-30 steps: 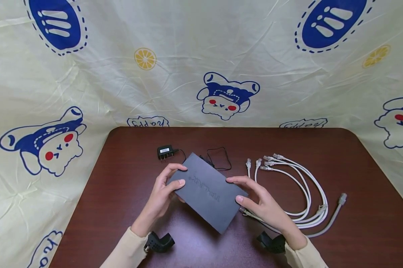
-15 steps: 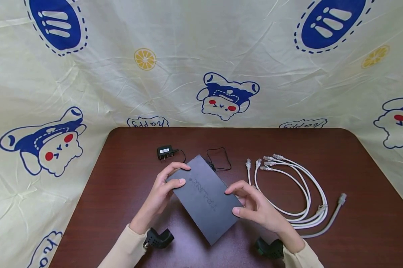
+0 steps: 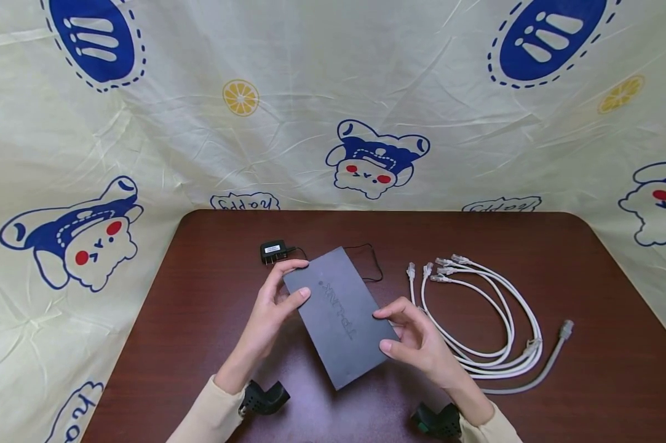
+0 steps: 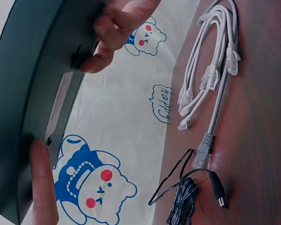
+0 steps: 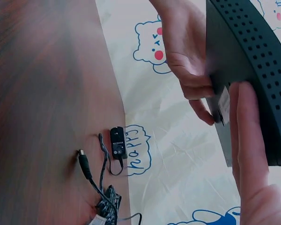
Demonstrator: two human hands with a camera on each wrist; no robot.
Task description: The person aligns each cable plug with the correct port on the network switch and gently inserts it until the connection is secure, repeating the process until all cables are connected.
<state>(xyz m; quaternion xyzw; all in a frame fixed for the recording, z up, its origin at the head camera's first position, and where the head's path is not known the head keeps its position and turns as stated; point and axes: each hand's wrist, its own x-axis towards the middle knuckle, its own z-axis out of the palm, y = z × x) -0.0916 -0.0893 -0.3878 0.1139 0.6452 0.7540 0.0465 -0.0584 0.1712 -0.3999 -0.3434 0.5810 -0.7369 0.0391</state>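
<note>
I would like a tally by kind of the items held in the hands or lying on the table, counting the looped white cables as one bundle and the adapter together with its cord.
Dark grey box: 1
Black power adapter: 1
White cable bundle: 1
Grey cable: 1
Total: 4

"TP-LINK" on grey box (image 3: 340, 317), "happy" on cloth (image 3: 288, 154)

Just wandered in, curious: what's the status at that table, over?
Left hand and right hand: both gripping dark box. Box: held above the table. White cables and black adapter: on it, apparently not in the way.
</note>
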